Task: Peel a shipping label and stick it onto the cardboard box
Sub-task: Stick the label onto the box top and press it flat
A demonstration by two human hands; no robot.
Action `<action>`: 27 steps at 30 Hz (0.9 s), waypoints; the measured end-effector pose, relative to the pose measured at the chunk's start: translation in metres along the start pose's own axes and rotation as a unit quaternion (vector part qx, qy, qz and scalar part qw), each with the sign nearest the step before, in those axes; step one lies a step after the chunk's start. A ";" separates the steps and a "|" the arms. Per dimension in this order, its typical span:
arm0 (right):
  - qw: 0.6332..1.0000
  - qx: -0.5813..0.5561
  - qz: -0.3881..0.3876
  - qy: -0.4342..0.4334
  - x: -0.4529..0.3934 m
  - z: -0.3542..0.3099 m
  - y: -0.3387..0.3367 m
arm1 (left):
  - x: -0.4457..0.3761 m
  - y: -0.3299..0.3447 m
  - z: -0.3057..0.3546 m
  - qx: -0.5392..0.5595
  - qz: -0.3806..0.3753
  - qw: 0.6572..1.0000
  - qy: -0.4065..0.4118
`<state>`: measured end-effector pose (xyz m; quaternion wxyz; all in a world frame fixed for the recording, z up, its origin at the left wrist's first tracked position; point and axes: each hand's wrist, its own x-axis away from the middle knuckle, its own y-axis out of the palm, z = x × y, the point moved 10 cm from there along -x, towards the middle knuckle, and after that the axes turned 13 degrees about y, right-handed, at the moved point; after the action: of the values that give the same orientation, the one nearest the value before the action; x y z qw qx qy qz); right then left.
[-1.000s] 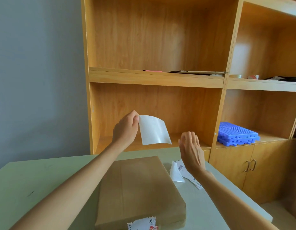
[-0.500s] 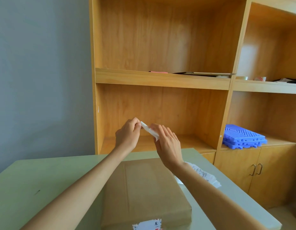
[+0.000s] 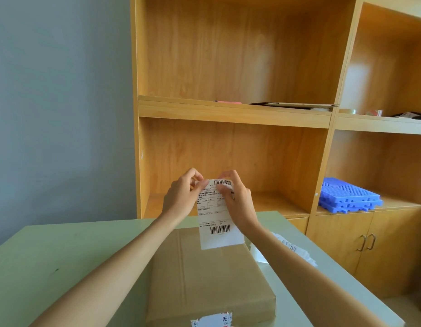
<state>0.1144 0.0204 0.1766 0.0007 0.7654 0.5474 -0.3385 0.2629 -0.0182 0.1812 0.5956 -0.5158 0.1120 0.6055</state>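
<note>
At centre frame both hands, left (image 3: 181,197) and right (image 3: 237,199), pinch the label's (image 3: 215,215) top corners, likely to start peeling it above the box (image 3: 204,277).

Blue plastic trays (image 3: 350,195) rest on wooden shelving (image 3: 233,112).

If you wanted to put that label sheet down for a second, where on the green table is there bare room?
The widest free patch is the green table left of the cardboard box, out to the table's left edge. A narrow strip lies behind the box, toward the shelf unit. Right of the box it is crowded: loose label sheets lie there.
</note>
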 end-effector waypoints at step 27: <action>0.926 0.097 -0.178 0.318 -0.003 0.140 0.088 | 0.075 0.061 -0.108 0.042 -0.181 0.958 -0.217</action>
<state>0.1155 -0.0695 0.0373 -0.3080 0.7194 0.6102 -0.1234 0.2830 -0.0698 0.0475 0.7265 -0.3577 -0.0901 0.5798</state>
